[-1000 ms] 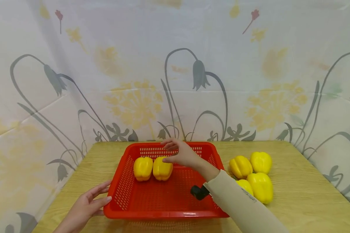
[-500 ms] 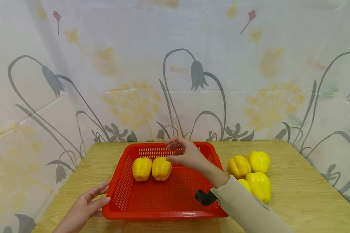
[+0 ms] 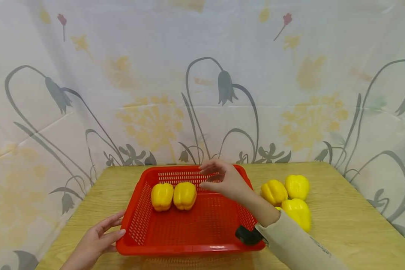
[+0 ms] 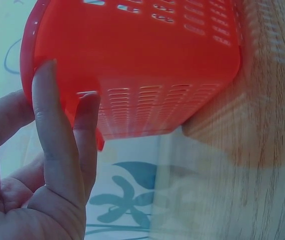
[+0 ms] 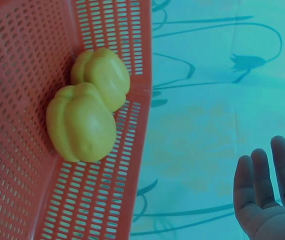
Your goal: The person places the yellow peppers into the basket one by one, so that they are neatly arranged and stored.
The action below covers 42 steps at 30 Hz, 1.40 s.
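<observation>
A red perforated plastic basket [image 3: 202,225] sits on the wooden table with two yellow bell peppers [image 3: 162,197] [image 3: 185,195] side by side in its back left part. My left hand [image 3: 99,238] holds the basket's front left corner. Up close in the left wrist view, the left hand's fingers [image 4: 57,135] touch the outer wall below the rim. Over the basket's back right part hovers my right hand [image 3: 224,180], loosely curved, holding nothing and apart from the peppers. The right wrist view shows its spread fingers [image 5: 267,185] at the lower right.
Several more yellow bell peppers [image 3: 297,213] lie grouped on the table [image 3: 344,225], right of the basket; the right sleeve [image 3: 297,243] partly covers them. A black strap piece [image 3: 248,235] is at the right wrist. A flower-patterned cloth [image 3: 202,82] hangs behind the table.
My right hand has drawn rightward, away from the two peppers in the basket. The left hand stays at the basket's corner. The whole view has shifted slightly.
</observation>
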Tool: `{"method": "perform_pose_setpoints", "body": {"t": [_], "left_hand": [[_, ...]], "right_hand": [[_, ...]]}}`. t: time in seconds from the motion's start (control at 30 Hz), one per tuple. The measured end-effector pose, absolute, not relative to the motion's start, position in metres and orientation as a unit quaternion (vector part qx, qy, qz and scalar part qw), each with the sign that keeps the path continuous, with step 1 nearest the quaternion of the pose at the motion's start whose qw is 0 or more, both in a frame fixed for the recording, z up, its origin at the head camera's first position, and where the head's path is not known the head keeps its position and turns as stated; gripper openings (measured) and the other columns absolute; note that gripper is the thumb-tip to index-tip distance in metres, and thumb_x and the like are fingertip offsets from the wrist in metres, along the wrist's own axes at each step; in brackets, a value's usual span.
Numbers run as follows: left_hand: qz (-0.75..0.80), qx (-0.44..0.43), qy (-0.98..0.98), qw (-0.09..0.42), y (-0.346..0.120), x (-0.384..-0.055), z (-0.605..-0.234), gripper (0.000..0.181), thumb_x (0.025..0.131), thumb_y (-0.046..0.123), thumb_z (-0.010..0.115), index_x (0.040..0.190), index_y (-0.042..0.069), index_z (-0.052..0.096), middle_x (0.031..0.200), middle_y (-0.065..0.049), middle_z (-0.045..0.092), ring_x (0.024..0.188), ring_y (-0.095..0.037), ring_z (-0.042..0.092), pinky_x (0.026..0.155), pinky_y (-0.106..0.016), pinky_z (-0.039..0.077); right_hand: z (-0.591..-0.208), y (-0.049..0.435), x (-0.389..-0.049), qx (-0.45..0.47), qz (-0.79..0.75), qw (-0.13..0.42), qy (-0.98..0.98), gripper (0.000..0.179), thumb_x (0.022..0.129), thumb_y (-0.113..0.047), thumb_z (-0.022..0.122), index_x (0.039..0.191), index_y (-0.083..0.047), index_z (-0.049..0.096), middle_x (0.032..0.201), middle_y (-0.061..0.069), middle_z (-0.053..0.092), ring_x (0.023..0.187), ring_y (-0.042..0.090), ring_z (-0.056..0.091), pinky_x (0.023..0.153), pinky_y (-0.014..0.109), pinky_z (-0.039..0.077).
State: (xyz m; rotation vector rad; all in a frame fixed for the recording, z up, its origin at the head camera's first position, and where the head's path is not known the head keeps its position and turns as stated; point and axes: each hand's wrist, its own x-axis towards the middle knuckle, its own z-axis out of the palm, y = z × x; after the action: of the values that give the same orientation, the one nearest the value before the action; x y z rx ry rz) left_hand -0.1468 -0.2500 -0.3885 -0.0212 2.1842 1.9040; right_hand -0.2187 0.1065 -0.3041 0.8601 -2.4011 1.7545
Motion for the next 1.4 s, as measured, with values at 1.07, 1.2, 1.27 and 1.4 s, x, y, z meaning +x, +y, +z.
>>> {"method": "perform_pose_setpoints", "body": {"t": [1.07,1.2,1.27,1.4], "left_hand": [[0.654,-0.004,0.747,0.122,-0.250,-0.147,-0.389,0.068,0.094,0.016,0.057,0.145,-0.006,0.019,0.126,-0.020,0.045,0.093,-0.028,0.063,0.075,-0.047,0.053],[0.654,-0.005,0.747,0.119,-0.250,-0.147,-0.389,0.068,0.093,0.016,0.057,0.145,-0.006,0.019,0.127,-0.020,0.045,0.093,-0.028,0.063,0.074,-0.046,0.054],[0.656,0.001,0.746,0.119,-0.250,-0.147,-0.388,0.068,0.093,0.015,0.057,0.145,-0.007,0.019,0.127,-0.020,0.045,0.093,-0.028,0.063,0.074,-0.046,0.054],[0.657,0.008,0.744,0.116,-0.250,-0.146,-0.388,0.067,0.094,0.015,0.057,0.144,-0.007,0.019,0.127,-0.020,0.045,0.093,-0.027,0.063,0.074,-0.046,0.054]], "right_hand": [[-0.330,0.194,-0.185,0.235,0.593,0.068,-0.767,0.032,0.082,-0.001,0.069,0.109,0.007,0.055,0.102,0.007,0.060,0.094,0.018,0.059,0.081,0.027,0.051],[-0.331,0.202,-0.182,0.225,0.592,0.071,-0.771,0.031,0.082,-0.001,0.068,0.110,0.006,0.055,0.103,0.010,0.060,0.094,0.021,0.059,0.080,0.025,0.051],[-0.332,0.206,-0.181,0.219,0.591,0.072,-0.773,0.031,0.083,-0.001,0.068,0.110,0.006,0.055,0.102,0.010,0.060,0.094,0.022,0.059,0.080,0.026,0.052],[-0.336,0.214,-0.180,0.211,0.588,0.081,-0.777,0.031,0.082,-0.001,0.069,0.109,0.005,0.055,0.100,0.007,0.061,0.092,0.019,0.061,0.078,0.026,0.052]]}}
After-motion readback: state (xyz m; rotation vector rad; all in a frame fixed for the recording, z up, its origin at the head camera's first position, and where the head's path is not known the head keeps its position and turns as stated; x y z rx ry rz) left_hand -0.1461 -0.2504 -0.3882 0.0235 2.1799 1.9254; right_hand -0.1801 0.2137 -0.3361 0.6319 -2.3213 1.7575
